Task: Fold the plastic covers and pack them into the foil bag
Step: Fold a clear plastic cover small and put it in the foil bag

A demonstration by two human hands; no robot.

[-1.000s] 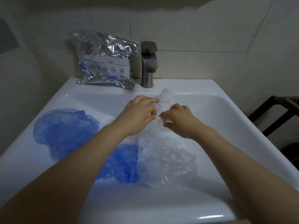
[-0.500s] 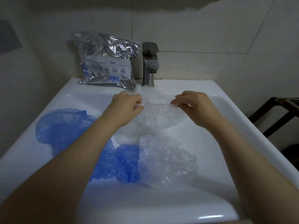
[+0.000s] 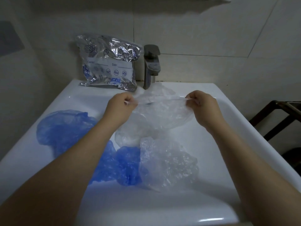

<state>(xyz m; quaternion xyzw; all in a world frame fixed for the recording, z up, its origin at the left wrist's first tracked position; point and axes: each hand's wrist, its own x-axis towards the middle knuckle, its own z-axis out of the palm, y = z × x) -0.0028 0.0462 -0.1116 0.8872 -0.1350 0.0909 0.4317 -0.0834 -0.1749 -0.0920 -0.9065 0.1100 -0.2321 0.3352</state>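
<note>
A clear plastic cover hangs stretched wide above the white sink. My left hand pinches its left rim and my right hand pinches its right rim, so the elastic edge runs taut between them. Another crumpled clear cover lies in the basin in front. A blue cover lies at the left of the basin and a second blue cover partly under my left forearm. The silver foil bag stands on the sink's back ledge against the wall.
A metal tap stands just right of the foil bag. Tiled walls close in the back and left. A dark wooden frame stands beyond the sink's right edge.
My hands have drawn apart from the middle, pulling the clear cover open from a bunched strip to a wide taut span.
</note>
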